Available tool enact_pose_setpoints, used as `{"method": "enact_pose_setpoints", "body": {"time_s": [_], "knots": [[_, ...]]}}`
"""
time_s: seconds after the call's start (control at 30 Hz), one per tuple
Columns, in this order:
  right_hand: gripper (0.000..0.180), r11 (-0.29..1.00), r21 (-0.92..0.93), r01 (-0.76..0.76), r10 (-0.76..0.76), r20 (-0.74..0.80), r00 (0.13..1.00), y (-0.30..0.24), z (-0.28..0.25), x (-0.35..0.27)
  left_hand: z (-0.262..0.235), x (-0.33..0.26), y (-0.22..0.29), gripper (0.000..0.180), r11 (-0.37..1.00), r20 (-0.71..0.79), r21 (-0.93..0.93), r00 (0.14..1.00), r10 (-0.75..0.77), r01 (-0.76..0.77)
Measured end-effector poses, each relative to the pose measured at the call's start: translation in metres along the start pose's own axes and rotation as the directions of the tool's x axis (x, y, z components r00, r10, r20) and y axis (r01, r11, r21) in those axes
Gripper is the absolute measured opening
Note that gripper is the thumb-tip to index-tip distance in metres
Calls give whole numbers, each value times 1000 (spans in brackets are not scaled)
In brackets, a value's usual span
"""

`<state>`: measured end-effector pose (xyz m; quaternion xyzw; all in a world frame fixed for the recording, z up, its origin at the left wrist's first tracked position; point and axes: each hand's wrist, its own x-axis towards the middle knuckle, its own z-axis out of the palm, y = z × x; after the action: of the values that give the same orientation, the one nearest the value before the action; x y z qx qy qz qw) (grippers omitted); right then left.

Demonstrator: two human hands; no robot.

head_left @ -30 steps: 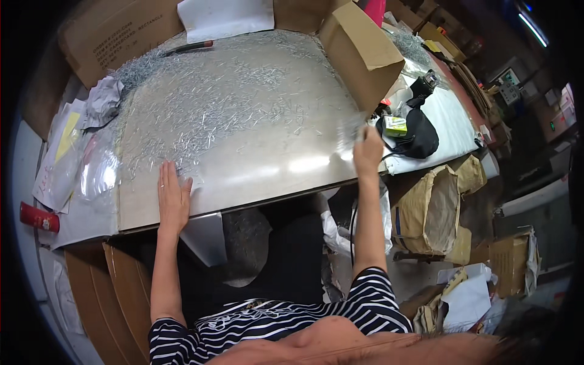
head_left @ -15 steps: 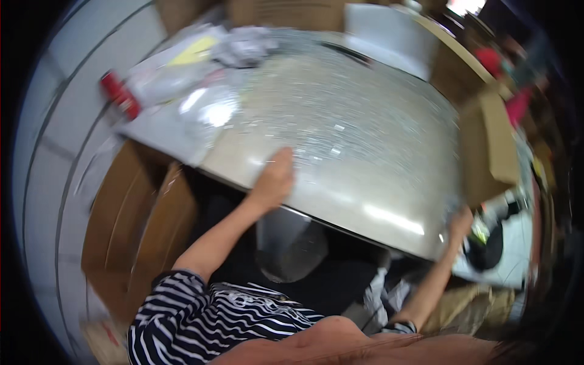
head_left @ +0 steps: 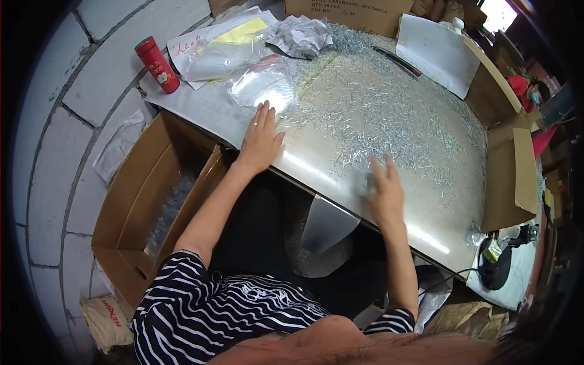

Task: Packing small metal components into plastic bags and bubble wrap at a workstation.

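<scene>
We log: left hand (head_left: 260, 141) spread flat on the metal sheet (head_left: 340, 164); right hand (head_left: 383, 191) blurred, grip untellable, nearer the scattered pins (head_left: 389, 115) lying just beyond it.

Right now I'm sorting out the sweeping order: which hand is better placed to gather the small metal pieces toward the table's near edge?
Probably the right hand: it lies among the metal pieces. The left hand rests flat on barer sheet beside the clear bags.
</scene>
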<state>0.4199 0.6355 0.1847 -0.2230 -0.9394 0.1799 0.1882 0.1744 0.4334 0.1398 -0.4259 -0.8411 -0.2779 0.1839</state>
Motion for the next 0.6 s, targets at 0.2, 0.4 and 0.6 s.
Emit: {"method": "enact_pose_setpoints", "body": {"time_s": [0.2, 0.4, 0.6], "knots": [[50, 950, -313, 22, 31, 166, 986, 12, 39, 27, 13, -19, 27, 62, 945, 309, 315, 951, -21, -82], [54, 971, -219, 99, -93, 40, 995, 15, 34, -15, -7, -35, 36, 48, 985, 90, 66, 984, 152, -158], [58, 986, -149, 70, -74, -20, 997, 15, 34, -21, -7, -14, 9, 35, 982, -2, -162, 995, 103, -102]]}}
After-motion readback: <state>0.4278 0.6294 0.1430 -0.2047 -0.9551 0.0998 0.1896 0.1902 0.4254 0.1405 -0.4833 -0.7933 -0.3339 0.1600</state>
